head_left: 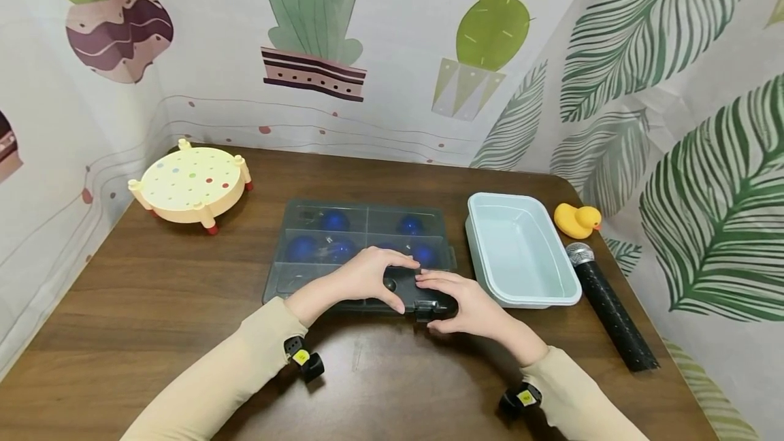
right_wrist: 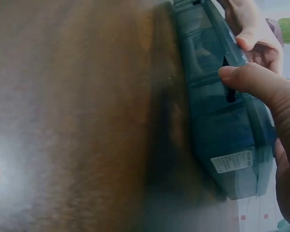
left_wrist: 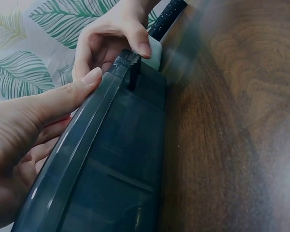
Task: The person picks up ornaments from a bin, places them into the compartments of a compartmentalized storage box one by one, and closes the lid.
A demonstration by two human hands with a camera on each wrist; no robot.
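Note:
A flat, dark see-through compartment box (head_left: 297,276) lies on the table, with several blue balls (head_left: 335,221) visible through its lid. My left hand (head_left: 364,274) rests on the front right part of the lid, fingers on top and thumb toward the front edge. At the front right corner, my right hand (head_left: 468,301) holds the box, its fingers over the lid and its thumb at a black latch (right_wrist: 230,93). Between the hands, a dark shape (head_left: 404,286) shows in that part of the box; its kind cannot be made out.
Right of the box stands a pale blue tub (head_left: 480,257). Beyond it are a yellow rubber duck (head_left: 574,221) and a black microphone (head_left: 612,315) along the table's right side. A small cream round stand with legs (head_left: 192,182) sits at the back left.

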